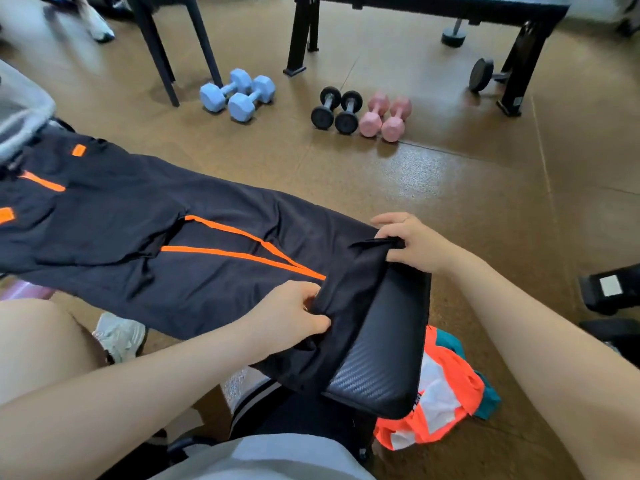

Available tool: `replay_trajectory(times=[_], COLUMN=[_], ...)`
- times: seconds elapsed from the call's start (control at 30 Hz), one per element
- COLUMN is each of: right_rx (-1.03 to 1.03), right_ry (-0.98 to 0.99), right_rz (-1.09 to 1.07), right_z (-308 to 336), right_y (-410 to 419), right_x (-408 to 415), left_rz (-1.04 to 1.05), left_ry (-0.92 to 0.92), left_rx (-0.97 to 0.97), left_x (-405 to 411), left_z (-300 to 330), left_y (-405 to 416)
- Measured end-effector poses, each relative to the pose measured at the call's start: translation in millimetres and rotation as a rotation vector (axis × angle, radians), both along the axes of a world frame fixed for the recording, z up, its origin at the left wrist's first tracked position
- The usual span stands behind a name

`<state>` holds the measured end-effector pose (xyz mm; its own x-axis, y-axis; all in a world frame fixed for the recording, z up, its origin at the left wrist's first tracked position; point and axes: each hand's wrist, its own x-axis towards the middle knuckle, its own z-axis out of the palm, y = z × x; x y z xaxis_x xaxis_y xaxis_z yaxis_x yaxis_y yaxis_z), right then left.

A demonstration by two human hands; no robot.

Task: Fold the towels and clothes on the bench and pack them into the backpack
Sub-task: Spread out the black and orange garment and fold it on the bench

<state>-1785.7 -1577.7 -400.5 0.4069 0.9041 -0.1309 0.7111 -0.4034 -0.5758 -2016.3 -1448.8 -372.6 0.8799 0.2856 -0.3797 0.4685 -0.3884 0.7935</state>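
The dark garment (138, 230) runs off the left edge and hides most of the bench (381, 348). The orange clothing (440, 393) lies partly behind the bench end. A blurred shoe (98, 27) sits top left.

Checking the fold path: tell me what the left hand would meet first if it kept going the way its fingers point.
The left hand points right, across the dark trousers whose hem it pinches. Straight on, it would probably meet the bunched hem fabric first, then the bench pad; depth is hard to judge.

brown cork floor (450, 188), dumbbells (239, 93), black table legs (301, 36).
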Motion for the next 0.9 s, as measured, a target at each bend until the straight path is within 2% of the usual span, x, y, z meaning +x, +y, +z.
replay_trajectory(times=[0.17,0.23,0.3,0.6,0.83,0.9], right_rx=[0.133,0.159,0.135,0.216,0.138,0.056], right_ry=[0.390,0.595,0.712,0.923,0.938,0.827], right_rz=[-0.076,-0.001,0.063,0.040,0.010,-0.002], right_z=[41,58,70,91,75,61], right_y=[47,79,119,338,502,537], right_x=[-7,-13,-21,-82,-130,-137], left_rz=[0.141,0.191,0.222,0.450,0.617,0.657], left_ry=[-0.013,-0.012,-0.024,-0.059,-0.105,-0.041], left_rx=[-0.225,-0.232,-0.213,0.041,-0.105,-0.070], left_x=[-11,-21,-33,-103,-160,-170], left_z=[23,30,39,59,46,33], left_y=[44,73,106,278,410,438])
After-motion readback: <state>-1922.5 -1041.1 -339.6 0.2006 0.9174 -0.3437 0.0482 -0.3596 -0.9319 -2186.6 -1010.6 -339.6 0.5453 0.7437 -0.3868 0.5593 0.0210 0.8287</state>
